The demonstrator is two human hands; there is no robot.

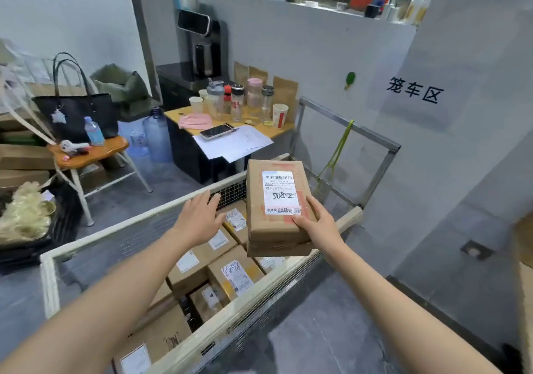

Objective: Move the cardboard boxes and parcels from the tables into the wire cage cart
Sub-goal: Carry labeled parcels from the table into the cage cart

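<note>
Several labelled parcels (230, 275) lie in the wire cage cart (49, 284) below my hands; grey floor around it, grey wall with black characters (414, 93) beyond my right hand, yellow table (178, 115) with bottles, cups and a phone (217, 131) beyond my left. Cardboard box (277, 229): brown, clear-taped, white barcode label on top with "5082" handwritten. Right hand (317, 223) grips its near right corner, thumb on the label edge, fingers curled under, holding it above the cart's far end; left hand (199, 217) flat, fingers straight, holding nothing, just left of the box, not touching.
</note>
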